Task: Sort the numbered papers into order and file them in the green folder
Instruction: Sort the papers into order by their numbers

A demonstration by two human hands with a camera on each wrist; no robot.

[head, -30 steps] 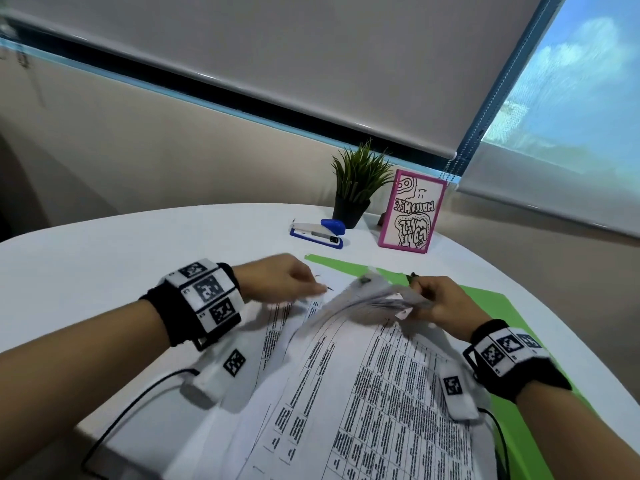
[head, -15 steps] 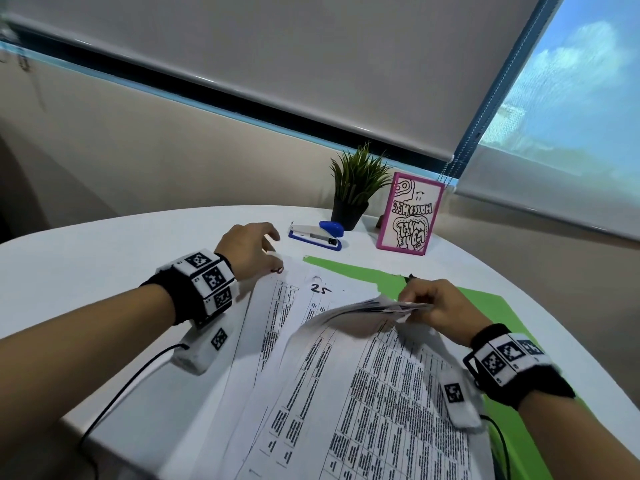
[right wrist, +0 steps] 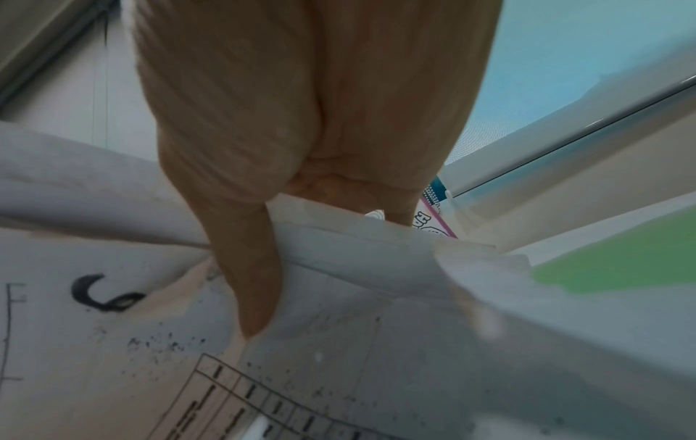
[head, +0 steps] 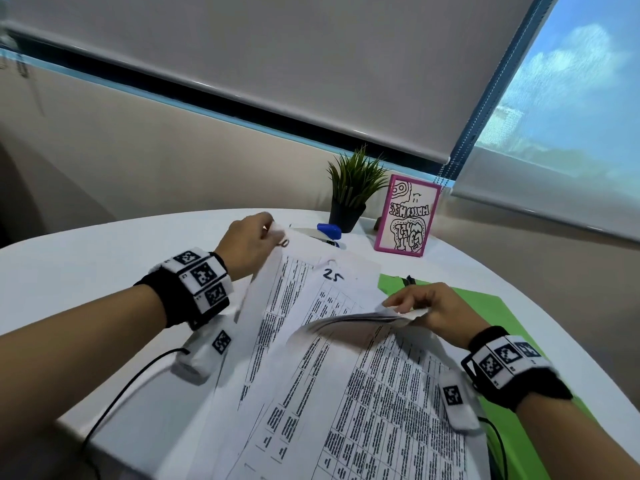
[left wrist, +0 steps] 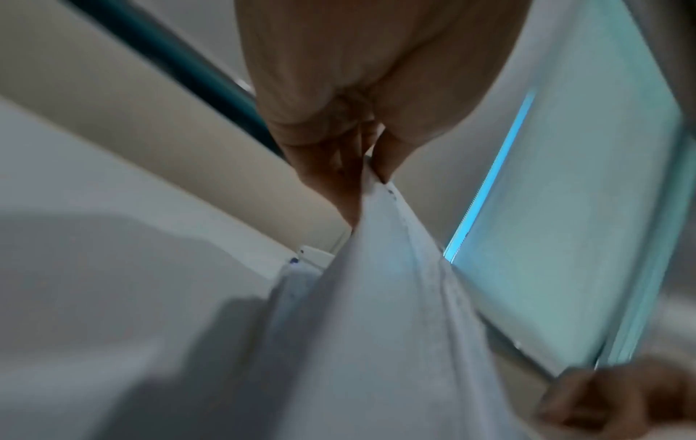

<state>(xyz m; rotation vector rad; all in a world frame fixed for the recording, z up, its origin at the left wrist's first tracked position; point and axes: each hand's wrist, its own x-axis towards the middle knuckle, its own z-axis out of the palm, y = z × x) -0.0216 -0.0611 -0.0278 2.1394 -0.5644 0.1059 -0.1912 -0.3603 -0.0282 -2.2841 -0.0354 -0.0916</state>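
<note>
Partly, the papers point(head: 346, 393) are spread over the white table point(head: 86, 271), with their near ends cut off by the lower edge of the head view. One sheet point(head: 273, 306) is pinched at its far corner by the left hand point(head: 247, 245) and lifted off the table; in the left wrist view point(left wrist: 376, 312) the thumb and fingers point(left wrist: 331, 166) are seen closed on that corner, though the picture is blurred and no print can be read there. A handwritten mark near the pinched corner is too small to make out. Beside it a page marked 25 point(head: 332, 277) is laid bare. The right hand point(head: 433, 310) is curled round the raised far edge of a bundle of sheets point(head: 353, 320), whose number cannot be counted; in the right wrist view the thumb point(right wrist: 248, 268) is pressed on top of the bundle point(right wrist: 376, 268), and a written figure point(right wrist: 101, 293) is half hidden by a curled page, so it cannot be told for certain. The green folder point(head: 495, 317) is lying on the table under and to the right of the papers, mostly covered by them and by the right forearm; a dark clip point(head: 408, 280) is just visible at its far edge. A blue stapler point(head: 329, 232) is largely hidden behind the lifted sheet. Further back, a potted plant point(head: 353, 188) and a pink-framed picture point(head: 408, 218) are stood near the wall.
</note>
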